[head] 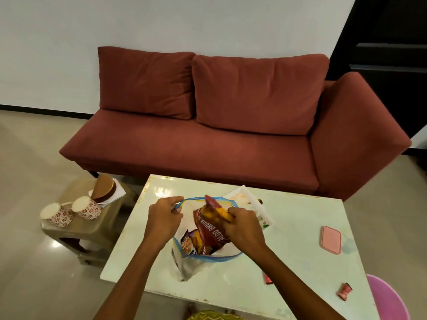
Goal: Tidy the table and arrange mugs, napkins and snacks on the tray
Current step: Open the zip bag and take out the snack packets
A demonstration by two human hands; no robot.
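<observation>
A see-through plastic bag with a blue rim [203,259] sits open on the shiny, pale square table [288,262]. The left hand [164,218] pinches the blue rim at the far left side and holds it up. The right hand [242,227] is closed around the top of a dark red crinkly snack packet [211,229], which sticks halfway out of the bag. More snack packets lie deeper in the bag.

Just behind the bag is a flat white tray [251,199] with a raised edge, partly hidden by the right hand. On the right side of the table lies a flat pink box with round corners [330,239]. Near the front right corner is a small red crumpled wrapper [344,291], and another little red piece [268,278] peeks out beside the right arm.

To the left of the table stands a low tan plastic stool [92,232]. On it are two white mugs with small red flowers [71,211], lying on their sides. Behind them are a round brown holder and white paper napkins [115,192].

A long, soft, dark red sofa [219,144] with two fat back cushions stands against a plain white wall [115,24]. The floor [27,158] is smooth, shiny and beige. A pink round chair seat [388,299] shows at the bottom right.
</observation>
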